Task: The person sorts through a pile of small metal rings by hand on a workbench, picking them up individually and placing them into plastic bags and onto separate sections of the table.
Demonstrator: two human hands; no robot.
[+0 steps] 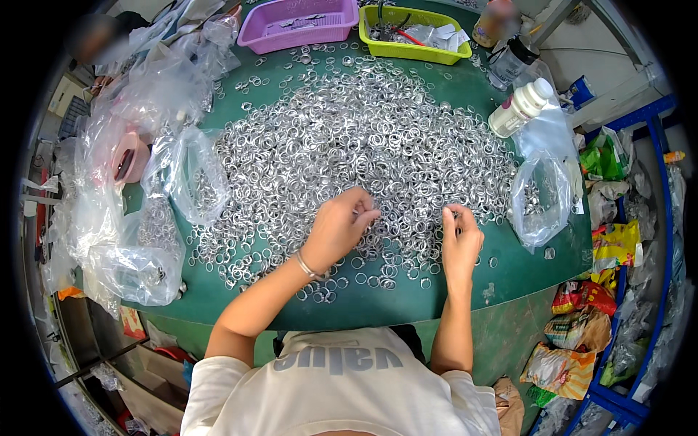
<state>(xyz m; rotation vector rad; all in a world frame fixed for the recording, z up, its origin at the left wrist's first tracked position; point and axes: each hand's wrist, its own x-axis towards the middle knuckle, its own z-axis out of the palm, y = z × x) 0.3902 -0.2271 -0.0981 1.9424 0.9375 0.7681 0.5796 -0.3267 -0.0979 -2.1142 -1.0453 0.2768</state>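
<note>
A wide heap of silver metal rings covers the middle of the green table. Over the heap's near side, my left hand has its fingers curled in and its thumb close to them; anything pinched there is too small to make out. My right hand is at the heap's near right edge, fingers bent and the tips of thumb and forefinger close together. Whether a ring is between those tips cannot be seen. Loose rings lie scattered on the table between my forearms.
Clear plastic bags with rings lie left and right. A purple basket and a yellow-green basket with pliers stand at the back. A white bottle stands right. Blue shelving holds colourful packets. A person is at far left.
</note>
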